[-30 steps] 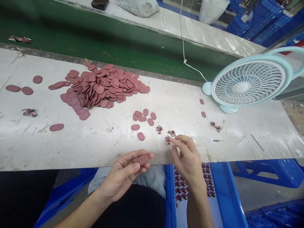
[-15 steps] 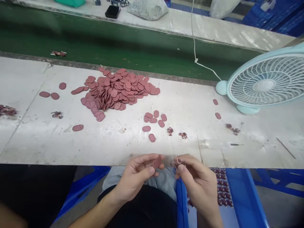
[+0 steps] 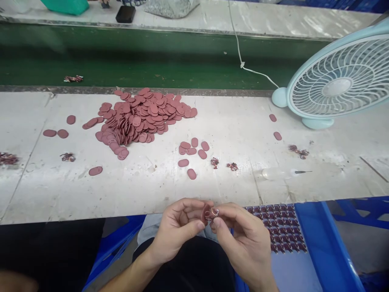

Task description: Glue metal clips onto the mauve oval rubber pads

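Half-curled, the left hand (image 3: pixel 178 229) pinches a red tag (image 3: pixel 204 214) at its fingertips while the right hand (image 3: pixel 244 239), thumb and forefinger nearly meeting, grips a small brown piece (image 3: pixel 214 213) right beside the tag, seemingly lining the two up, so the next move likely calls for steadiness.

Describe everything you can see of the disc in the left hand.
The disc is thin, dull red and rounded, matte like rubber or plastic. The left hand pinches it, steeply tilted, by the near edge of the table. A small piece in the right hand meets or nearly meets it.
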Motion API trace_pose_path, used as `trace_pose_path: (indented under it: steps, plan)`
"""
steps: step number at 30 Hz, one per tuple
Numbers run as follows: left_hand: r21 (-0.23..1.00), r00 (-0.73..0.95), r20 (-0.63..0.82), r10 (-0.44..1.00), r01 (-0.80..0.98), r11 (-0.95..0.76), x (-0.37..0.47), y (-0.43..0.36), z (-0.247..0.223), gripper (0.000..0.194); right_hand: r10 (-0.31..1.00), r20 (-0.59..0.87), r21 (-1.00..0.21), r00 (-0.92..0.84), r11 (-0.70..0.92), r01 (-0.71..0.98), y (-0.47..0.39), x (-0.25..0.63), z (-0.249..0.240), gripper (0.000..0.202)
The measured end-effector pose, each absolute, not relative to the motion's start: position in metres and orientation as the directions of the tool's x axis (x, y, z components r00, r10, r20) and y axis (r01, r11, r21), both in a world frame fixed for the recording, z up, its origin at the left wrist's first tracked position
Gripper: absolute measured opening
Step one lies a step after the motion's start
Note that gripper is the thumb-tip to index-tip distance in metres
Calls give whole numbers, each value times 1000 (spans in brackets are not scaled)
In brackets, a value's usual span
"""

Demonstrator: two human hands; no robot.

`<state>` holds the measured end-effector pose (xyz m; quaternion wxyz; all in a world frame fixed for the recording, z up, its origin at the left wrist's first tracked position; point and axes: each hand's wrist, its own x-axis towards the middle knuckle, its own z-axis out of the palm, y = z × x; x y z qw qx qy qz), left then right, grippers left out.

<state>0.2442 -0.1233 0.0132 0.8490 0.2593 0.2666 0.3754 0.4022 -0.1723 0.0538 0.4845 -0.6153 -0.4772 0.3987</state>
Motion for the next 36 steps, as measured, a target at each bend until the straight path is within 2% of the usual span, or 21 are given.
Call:
trace_pose_path:
  steps: [10, 16, 24, 31, 36]
  plan:
    - [720, 497, -338, 800, -410, 559, 243, -125, 14, 10, 972, -3, -968, 235, -61, 241, -168, 400, 57, 18]
    - [731, 467, -326, 822, -426, 532, 246, -127, 13, 11, 976, 4, -974, 218, -46, 223, -165, 401, 59, 19]
    - [714, 475, -319, 820, -448, 537, 248, -130, 12, 7, 981, 91, -936, 171, 26, 350, -164, 406, 64, 22]
    - [699, 468, -310, 828, -478, 532, 250, -131, 14, 9, 976, -20, -991, 217, -48, 123, -164, 400, 58, 16]
    - [716, 450, -311, 837, -469, 517, 251, -132, 15, 9, 971, -33, -995, 236, -55, 86, -163, 399, 54, 15]
